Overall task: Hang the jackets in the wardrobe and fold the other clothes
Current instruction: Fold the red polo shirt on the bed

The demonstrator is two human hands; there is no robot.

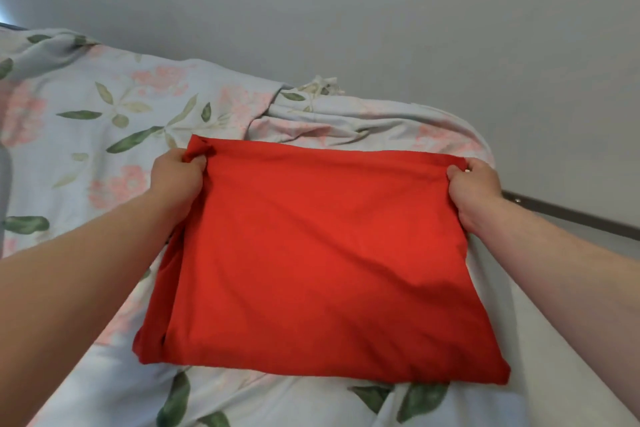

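Red garment (311,253), folded to a rough rectangle, lies flat on floral bedspread (104,107) near the bed's right edge. Left hand (178,180) pinches far-left corner, fabric bunched in its curled fingers. Right hand (476,191) grips far-right corner likewise. Far edge drawn taut between them. Grey wall (381,10) behind.

Between the left hand (178,177) and the right hand (476,189) the garment (322,263) is plain bright red, unpatterned. The bedcover (114,114) beneath and beyond both hands is pale blue with pink blossoms and green leaves. The wall (381,17) beyond is off-white.
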